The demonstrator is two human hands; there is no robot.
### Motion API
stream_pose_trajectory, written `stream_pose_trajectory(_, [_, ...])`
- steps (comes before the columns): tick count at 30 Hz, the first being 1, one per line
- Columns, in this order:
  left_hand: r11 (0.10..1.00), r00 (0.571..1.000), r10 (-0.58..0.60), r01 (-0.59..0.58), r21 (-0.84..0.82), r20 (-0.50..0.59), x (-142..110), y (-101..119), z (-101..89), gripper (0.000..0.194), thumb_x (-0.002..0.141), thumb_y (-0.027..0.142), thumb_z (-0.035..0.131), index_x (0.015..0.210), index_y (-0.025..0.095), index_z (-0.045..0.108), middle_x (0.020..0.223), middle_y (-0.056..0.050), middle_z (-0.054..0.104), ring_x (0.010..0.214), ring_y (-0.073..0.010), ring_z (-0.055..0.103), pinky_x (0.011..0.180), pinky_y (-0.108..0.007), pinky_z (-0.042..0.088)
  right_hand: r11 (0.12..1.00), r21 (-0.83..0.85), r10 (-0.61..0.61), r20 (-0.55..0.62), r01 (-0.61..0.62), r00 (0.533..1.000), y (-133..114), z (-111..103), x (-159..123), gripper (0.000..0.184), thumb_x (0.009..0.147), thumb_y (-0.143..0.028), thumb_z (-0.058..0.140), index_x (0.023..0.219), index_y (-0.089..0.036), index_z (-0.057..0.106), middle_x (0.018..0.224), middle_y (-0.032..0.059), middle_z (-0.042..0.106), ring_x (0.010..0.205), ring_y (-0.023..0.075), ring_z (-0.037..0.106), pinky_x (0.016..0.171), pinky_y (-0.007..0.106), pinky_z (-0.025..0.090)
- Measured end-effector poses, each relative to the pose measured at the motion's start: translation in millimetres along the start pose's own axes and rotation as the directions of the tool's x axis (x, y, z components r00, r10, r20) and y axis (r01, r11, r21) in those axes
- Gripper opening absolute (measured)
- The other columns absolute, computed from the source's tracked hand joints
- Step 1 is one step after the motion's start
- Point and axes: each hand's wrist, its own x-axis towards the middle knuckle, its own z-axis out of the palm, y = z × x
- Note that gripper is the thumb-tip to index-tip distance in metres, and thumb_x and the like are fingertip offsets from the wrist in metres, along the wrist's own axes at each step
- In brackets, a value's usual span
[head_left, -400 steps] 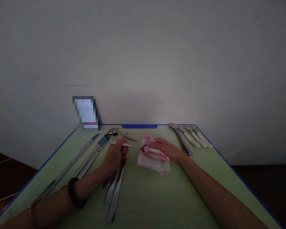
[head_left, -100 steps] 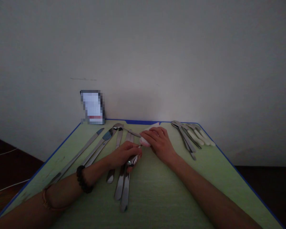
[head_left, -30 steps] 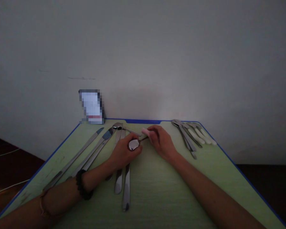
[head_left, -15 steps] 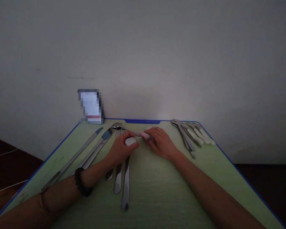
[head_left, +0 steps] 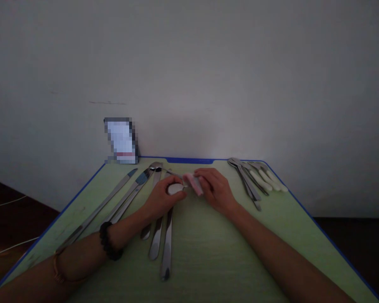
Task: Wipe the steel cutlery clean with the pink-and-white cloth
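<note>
My left hand (head_left: 161, 193) grips a spoon (head_left: 176, 189) by its pale oval bowl, with thumb and fingers on either side. The spoon's thin neck points right, toward a small pink-and-white wiping cloth (head_left: 193, 184). My right hand (head_left: 215, 189) is closed on that cloth, fingers bent over its right side. How much of the handle lies behind the cloth and fingers is hidden. Under and in front of my left hand lie several long metal utensils (head_left: 166, 256), handle ends toward me. Another metal spoon (head_left: 156, 166) rests just beyond my left hand.
Several table knives (head_left: 132, 190) lie slanted on the left of the green, blue-edged tabletop (head_left: 205, 261). At the right are a pile of metal cutlery (head_left: 244, 181) and some white-handled pieces (head_left: 270, 179). A blurred phone (head_left: 121, 141) leans against the wall behind.
The pink-and-white cloth has turned and shows more of its face between my hands. My right fingers have shifted slightly. My left hand keeps its grip on the spoon, nearly still.
</note>
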Motion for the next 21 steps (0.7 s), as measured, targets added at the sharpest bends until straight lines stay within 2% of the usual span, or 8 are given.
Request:
stream_pose_trajectory(4, [0.999,0.999,0.041,-0.041,0.01,-0.024,-0.3,-2.8,1.7,0.012,0.07,0.022,0.059,0.082,0.018,0.059,0.077,0.002,0.063,0.071,-0.0151,0.056,0.068,-0.026,0.045,0.99,-0.081,-0.114,0.052,0.118,0.992,-5.7,-0.5,1.4,0.023,0.088,-0.019,0.045,0.104,-0.019,0.062,0.101,0.0084,0.067,0.092,0.0205,0.058,0.083,0.039,0.047])
stream_pose_trajectory(11, [0.999,0.999,0.035,-0.034,0.022,-0.024,-2.9,0.0,2.0,0.011,0.073,0.026,0.059,0.079,0.017,0.058,0.071,0.003,0.06,0.064,-0.0139,0.054,0.061,-0.024,0.043,0.977,-0.107,-0.176,0.097,0.186,0.98,-7.4,0.0,0.2,0.025,0.085,-0.018,0.047,0.106,-0.018,0.061,0.1,0.0098,0.065,0.088,0.0206,0.056,0.079,0.039,0.046])
stream_pose_trajectory(15, [0.998,0.998,0.053,-0.052,0.042,-0.02,-3.0,1.8,2.3,0.009,0.072,0.025,0.06,0.078,0.018,0.059,0.074,0.002,0.063,0.067,-0.0152,0.056,0.065,-0.026,0.045,0.974,-0.087,-0.195,0.125,0.207,0.973,-7.1,0.9,-0.8,0.025,0.081,-0.016,0.049,0.104,-0.016,0.059,0.099,0.0109,0.063,0.087,0.0214,0.054,0.078,0.039,0.047])
stream_pose_trajectory(21, [0.997,0.998,0.064,-0.063,0.042,-0.023,-1.6,2.0,2.3,0.007,0.072,0.023,0.058,0.076,0.018,0.062,0.076,0.002,0.066,0.072,-0.0175,0.06,0.072,-0.028,0.047,0.987,-0.031,-0.148,0.199,0.157,0.969,-8.6,1.6,-2.4,0.035,0.073,-0.013,0.052,0.107,-0.015,0.055,0.104,0.0137,0.058,0.095,0.0239,0.053,0.082,0.042,0.049])
